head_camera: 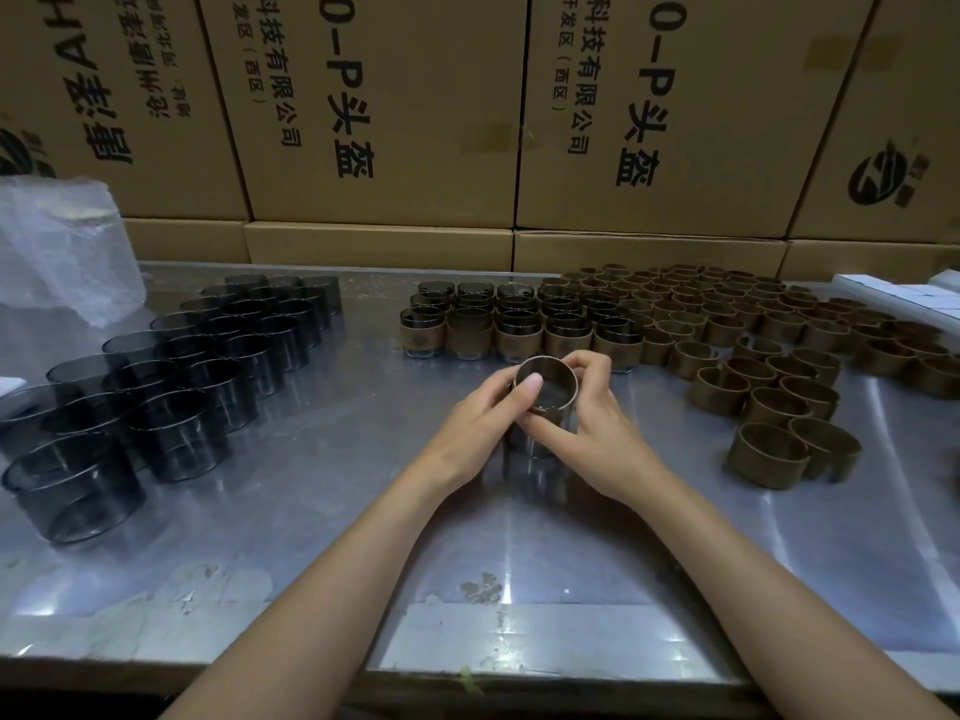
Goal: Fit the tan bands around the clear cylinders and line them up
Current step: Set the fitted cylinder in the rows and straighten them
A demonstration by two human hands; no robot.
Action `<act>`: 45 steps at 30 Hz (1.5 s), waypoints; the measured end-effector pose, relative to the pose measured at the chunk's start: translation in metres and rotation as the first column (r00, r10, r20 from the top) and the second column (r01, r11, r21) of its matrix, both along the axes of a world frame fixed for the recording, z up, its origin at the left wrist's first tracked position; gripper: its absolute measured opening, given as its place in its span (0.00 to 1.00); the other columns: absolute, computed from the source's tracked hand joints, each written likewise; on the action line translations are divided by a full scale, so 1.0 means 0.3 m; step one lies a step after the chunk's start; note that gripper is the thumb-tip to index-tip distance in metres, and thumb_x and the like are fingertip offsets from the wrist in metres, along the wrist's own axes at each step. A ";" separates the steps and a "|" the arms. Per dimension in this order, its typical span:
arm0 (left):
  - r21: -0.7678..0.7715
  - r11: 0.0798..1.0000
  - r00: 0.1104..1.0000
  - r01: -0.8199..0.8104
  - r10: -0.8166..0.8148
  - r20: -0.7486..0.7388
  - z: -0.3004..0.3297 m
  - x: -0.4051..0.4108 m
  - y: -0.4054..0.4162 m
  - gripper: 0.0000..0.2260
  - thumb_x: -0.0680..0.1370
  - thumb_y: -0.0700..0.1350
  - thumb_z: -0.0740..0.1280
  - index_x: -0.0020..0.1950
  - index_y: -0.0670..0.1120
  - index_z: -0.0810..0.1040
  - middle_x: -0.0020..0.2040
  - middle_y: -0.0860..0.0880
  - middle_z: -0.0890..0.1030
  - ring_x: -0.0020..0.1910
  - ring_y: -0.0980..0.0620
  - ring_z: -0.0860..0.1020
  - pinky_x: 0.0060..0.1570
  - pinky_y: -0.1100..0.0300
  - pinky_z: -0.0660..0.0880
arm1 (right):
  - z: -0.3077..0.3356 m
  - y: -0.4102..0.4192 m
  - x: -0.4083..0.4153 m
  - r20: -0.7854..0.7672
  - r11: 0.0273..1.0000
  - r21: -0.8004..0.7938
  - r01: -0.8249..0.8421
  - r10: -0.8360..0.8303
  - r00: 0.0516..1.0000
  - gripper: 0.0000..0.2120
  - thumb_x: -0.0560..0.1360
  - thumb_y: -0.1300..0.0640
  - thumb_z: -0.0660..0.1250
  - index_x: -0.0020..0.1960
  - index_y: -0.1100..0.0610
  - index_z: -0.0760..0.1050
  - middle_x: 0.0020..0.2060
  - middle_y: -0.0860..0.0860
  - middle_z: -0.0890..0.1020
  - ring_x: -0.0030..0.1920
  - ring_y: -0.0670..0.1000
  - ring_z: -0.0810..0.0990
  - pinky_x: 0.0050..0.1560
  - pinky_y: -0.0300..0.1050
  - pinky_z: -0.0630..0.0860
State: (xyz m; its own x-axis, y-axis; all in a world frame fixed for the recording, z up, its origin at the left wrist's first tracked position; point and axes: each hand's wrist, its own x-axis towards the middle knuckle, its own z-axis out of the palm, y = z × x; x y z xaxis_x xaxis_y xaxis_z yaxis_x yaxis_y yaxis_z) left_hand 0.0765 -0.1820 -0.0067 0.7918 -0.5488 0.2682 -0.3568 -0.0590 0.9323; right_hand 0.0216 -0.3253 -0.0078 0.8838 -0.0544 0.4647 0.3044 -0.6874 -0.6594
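On my far left a clear plastic bag sits slumped; what it holds I cannot tell. Beside it the bare clear cylinders stand upright in rows, mouths up. At centre my left hand and right hand both curl around one clear cylinder standing on the steel table, its axis vertical, pinching a tan band level at its rim. Just behind, the banded cylinders stand in lined rows. To the right, loose tan bands stand on edge, openings upward. Cardboard boxes wall the back.
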 end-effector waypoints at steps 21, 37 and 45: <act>0.278 0.960 0.997 0.024 -0.042 0.057 0.000 0.008 0.026 0.33 0.72 0.74 0.50 0.71 0.58 0.66 0.67 0.56 0.74 0.69 0.54 0.69 0.70 0.53 0.63 | 0.018 -0.009 -0.007 -0.206 0.789 0.611 -0.058 0.229 0.951 0.19 0.82 0.53 0.55 0.72 0.55 0.62 0.62 0.50 0.75 0.61 0.45 0.76 0.61 0.41 0.72; 0.208 0.978 0.999 -0.012 0.002 0.050 -0.005 0.022 0.029 0.26 0.80 0.62 0.44 0.75 0.55 0.62 0.73 0.56 0.67 0.74 0.58 0.61 0.76 0.48 0.50 | 0.031 0.002 -0.018 -0.145 0.643 0.761 -0.088 0.300 0.943 0.14 0.79 0.57 0.60 0.63 0.58 0.73 0.60 0.57 0.80 0.60 0.52 0.80 0.62 0.43 0.75; 0.016 0.997 0.996 0.074 -0.074 -0.051 0.013 -0.005 0.035 0.21 0.80 0.60 0.53 0.69 0.55 0.70 0.65 0.53 0.76 0.66 0.55 0.74 0.70 0.48 0.67 | 0.038 0.000 -0.007 -0.057 0.684 0.711 -0.161 0.285 0.957 0.15 0.79 0.58 0.61 0.65 0.59 0.74 0.59 0.57 0.80 0.62 0.53 0.78 0.64 0.45 0.72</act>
State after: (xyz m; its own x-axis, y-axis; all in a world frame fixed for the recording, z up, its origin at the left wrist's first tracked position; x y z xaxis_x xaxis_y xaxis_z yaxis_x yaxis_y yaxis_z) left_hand 0.0750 -0.1714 -0.0027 0.7610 -0.6108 0.2185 -0.3133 -0.0511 0.9483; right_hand 0.0194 -0.3254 0.0037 0.9666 -0.0979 0.2368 0.2432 0.0595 -0.9681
